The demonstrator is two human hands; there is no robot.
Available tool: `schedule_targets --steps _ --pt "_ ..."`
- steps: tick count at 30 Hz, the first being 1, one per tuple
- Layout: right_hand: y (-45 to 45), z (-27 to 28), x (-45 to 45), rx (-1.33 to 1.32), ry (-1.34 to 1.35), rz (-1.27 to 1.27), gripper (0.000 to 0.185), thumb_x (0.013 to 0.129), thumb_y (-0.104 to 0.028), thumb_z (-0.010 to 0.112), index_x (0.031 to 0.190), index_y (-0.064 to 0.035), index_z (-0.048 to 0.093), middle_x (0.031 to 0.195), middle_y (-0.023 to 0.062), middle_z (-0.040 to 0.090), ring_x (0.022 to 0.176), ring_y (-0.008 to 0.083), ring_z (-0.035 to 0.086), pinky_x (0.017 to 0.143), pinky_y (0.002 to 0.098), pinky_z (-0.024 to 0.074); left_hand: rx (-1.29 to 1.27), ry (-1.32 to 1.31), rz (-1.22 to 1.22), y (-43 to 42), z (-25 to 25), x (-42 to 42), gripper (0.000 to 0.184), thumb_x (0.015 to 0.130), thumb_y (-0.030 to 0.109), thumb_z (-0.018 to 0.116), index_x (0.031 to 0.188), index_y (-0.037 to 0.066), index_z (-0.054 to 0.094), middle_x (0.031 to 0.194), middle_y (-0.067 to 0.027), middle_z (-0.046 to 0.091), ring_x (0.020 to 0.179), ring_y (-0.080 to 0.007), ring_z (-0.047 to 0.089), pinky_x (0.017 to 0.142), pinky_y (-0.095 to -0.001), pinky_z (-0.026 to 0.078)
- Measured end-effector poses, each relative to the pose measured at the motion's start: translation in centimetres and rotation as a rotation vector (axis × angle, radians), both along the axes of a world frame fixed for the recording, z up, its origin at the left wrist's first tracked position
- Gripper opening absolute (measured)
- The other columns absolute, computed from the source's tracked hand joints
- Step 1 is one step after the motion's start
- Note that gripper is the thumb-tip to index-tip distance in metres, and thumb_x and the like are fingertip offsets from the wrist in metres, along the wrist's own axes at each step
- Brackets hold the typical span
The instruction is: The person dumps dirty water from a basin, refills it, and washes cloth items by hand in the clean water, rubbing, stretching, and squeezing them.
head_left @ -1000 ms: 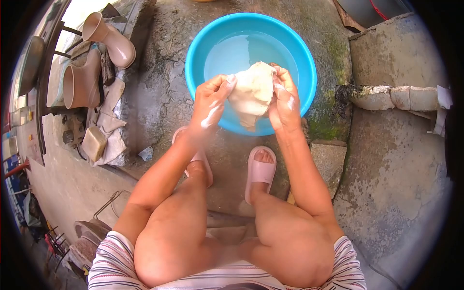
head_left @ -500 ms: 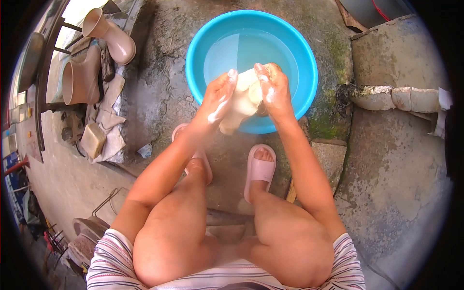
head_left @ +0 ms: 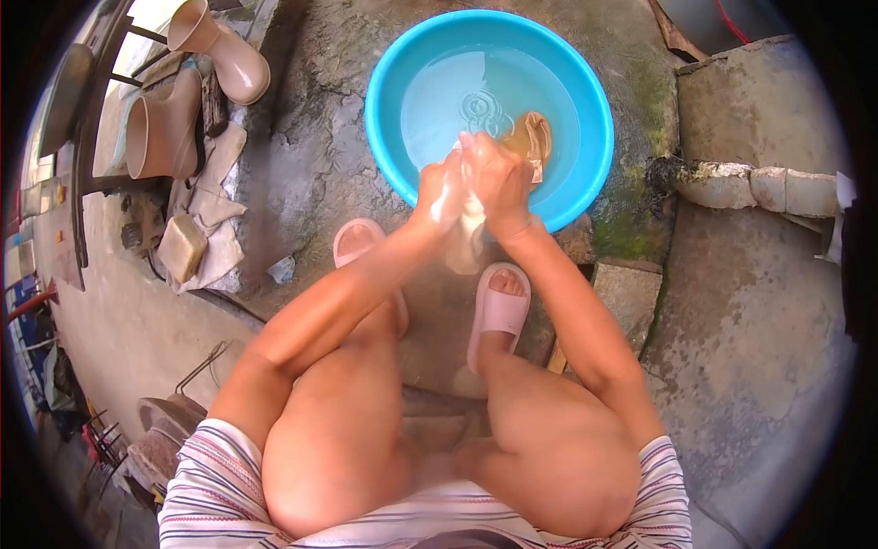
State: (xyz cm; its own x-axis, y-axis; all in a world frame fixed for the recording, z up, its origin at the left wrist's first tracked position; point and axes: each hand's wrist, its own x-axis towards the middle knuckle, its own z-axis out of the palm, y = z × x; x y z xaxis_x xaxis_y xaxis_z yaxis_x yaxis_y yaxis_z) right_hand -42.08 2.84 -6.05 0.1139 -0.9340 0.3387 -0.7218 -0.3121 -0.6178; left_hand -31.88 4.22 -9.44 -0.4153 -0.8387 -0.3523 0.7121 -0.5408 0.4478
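Over the near side of a blue plastic basin (head_left: pixel 380 163) of cloudy water, my two hands are pressed together around a cream cloth (head_left: pixel 468 240). My left hand (head_left: pixel 443 190), streaked with white suds, is closed on it. My right hand (head_left: pixel 499 183) grips it too, the fingers wrapped round. The cloth's lower end hangs below the hands, outside the rim; its middle is hidden by the fingers. A tan, wet piece of fabric (head_left: pixel 540 145) lies in the water just right of my right hand. Ripples (head_left: pixel 480 108) show on the surface ahead of the hands.
At left, beige rubber boots (head_left: pixel 165 133) stand on a ledge, with a block of soap (head_left: pixel 182 248) on a rag (head_left: pixel 219 215). A pale pipe (head_left: pixel 768 186) runs along the right. My feet in pink slippers (head_left: pixel 502 311) are below the basin on wet concrete.
My hands have come together and squeezed the cloth, which was spread between them before. The tan fabric now shows beside them in the water. The view has shifted slightly.
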Motion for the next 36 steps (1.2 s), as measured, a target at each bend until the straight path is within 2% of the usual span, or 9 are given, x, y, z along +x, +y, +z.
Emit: schedule_targets --steps 2,7,10,14,15,24,28,31,36 --pt "-0.6 -1.0 -0.9 0.092 0.030 -0.046 0.023 0.083 -0.020 0.053 0.067 -0.0035 0.052 0.047 0.0149 0.049 0.044 0.0309 0.052 0.041 0.0373 0.0391 0.193 -0.615 0.067 0.0 2.2 -2.3 0.023 0.089 0.022 0.044 0.093 0.003 0.056 0.070 -0.0015 0.051 0.067 -0.0135 0.052 0.067 -0.0254 0.044" --pt "-0.9 -0.3 -0.3 -0.026 -0.055 -0.009 0.025 0.082 -0.020 0.054 0.065 -0.0020 0.051 0.047 0.0161 0.049 0.041 0.0300 0.051 0.040 0.0368 0.0392 0.009 -0.162 0.073 0.4 -1.1 -0.3 0.023 0.089 0.022 0.043 0.091 0.002 0.054 0.076 -0.0028 0.054 0.072 -0.0155 0.054 0.070 -0.0285 0.044" --pt "-0.3 0.4 -0.7 0.075 -0.073 -0.030 0.024 0.080 -0.020 0.055 0.064 -0.0020 0.049 0.048 0.0165 0.049 0.042 0.0296 0.051 0.041 0.0359 0.0399 0.161 -0.660 -0.021 -0.2 3.5 -2.1 0.022 0.090 0.024 0.042 0.085 0.006 0.053 0.071 -0.0014 0.052 0.072 -0.0147 0.053 0.068 -0.0276 0.043" --pt "0.1 2.9 0.1 -0.218 -0.037 0.059 0.021 0.082 -0.015 0.052 0.065 -0.0039 0.049 0.052 0.0142 0.050 0.049 0.0295 0.053 0.050 0.0363 0.0428 -0.243 -0.238 0.013 0.5 -0.6 -0.5 0.024 0.091 0.027 0.041 0.086 0.006 0.053 0.077 -0.0013 0.053 0.072 -0.0131 0.052 0.065 -0.0262 0.043" --pt "-0.8 0.2 -1.2 -0.053 -0.093 0.031 0.023 0.081 -0.016 0.053 0.063 -0.0045 0.046 0.049 0.0147 0.048 0.045 0.0292 0.052 0.046 0.0354 0.0422 0.188 -0.421 0.094 0.1 3.5 -2.0 0.023 0.090 0.026 0.042 0.086 0.007 0.052 0.077 -0.0011 0.052 0.069 -0.0123 0.052 0.061 -0.0255 0.043" --pt "-2.3 -2.3 -3.1 -0.043 0.042 -0.094 0.034 0.086 -0.022 0.049 0.057 -0.0043 0.042 0.045 0.0153 0.045 0.045 0.0353 0.047 0.044 0.0418 0.0356 0.225 -0.339 0.014 -0.8 4.4 -1.6 0.044 0.091 0.037 0.039 0.108 -0.002 0.049 0.103 -0.0113 0.056 0.090 -0.0178 0.055 0.078 -0.0318 0.046" --pt "-3.1 -1.0 -4.9 0.151 -0.559 -0.123 0.032 0.086 -0.024 0.052 0.063 -0.0018 0.049 0.052 0.0092 0.046 0.047 0.0177 0.050 0.044 0.0327 0.0355 0.073 -0.123 -0.167 -2.3 5.8 2.0 0.041 0.088 0.032 0.048 0.108 -0.003 0.049 0.104 -0.0126 0.056 0.093 -0.0180 0.055 0.080 -0.0310 0.045" --pt "-2.0 1.6 -4.7 0.371 -0.836 -0.174 0.034 0.087 -0.030 0.051 0.067 -0.0027 0.053 0.060 0.0009 0.048 0.051 0.0077 0.045 0.045 0.0239 0.0338 -0.120 -0.566 -0.141 -2.0 7.0 2.4 0.024 0.074 -0.002 0.056 0.098 0.000 0.054 0.093 -0.0099 0.058 0.087 -0.0168 0.055 0.077 -0.0287 0.044" --pt "-1.0 3.4 -5.1 0.870 -1.083 -0.243 0.031 0.086 -0.032 0.052 0.078 -0.0030 0.056 0.065 -0.0012 0.050 0.052 0.0037 0.043 0.044 0.0183 0.0315 -0.994 -1.366 0.223 -0.7 6.3 0.9 0.030 0.067 -0.007 0.058 0.095 0.005 0.058 0.079 -0.0072 0.053 0.076 -0.0190 0.052 0.067 -0.0297 0.043"
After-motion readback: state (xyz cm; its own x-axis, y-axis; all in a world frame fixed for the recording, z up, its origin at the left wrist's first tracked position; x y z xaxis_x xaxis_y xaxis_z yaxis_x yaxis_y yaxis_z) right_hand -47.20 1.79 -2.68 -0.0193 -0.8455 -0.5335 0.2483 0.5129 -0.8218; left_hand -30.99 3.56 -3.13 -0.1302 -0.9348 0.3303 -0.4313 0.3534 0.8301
